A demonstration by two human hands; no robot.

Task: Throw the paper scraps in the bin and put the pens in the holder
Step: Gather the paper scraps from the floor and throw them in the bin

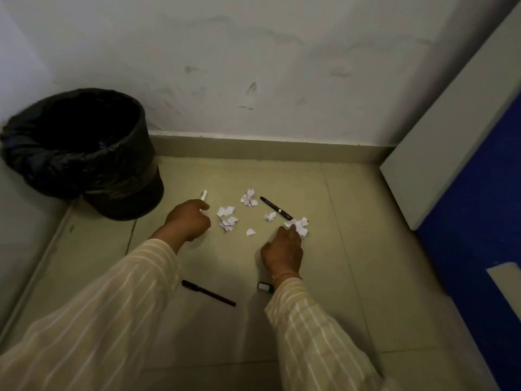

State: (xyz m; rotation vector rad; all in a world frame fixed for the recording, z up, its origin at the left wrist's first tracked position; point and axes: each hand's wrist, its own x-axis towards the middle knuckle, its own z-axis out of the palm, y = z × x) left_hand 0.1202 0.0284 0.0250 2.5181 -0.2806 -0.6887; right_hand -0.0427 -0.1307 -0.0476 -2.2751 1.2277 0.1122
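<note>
We note the lined bin [81,148] at far left, the left hand [189,220] fisted around a white roll [204,195], loose paper scraps [227,218] between hands, and the right hand [283,253] pinching a crumpled scrap [298,224] beside a black pen [276,208].

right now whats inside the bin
The bin is lined with a black bag, folded over its rim. Its inside shows only as dark; no paper scraps can be made out there. The bottom is lost in shadow, so whether anything lies there cannot be told.
</note>
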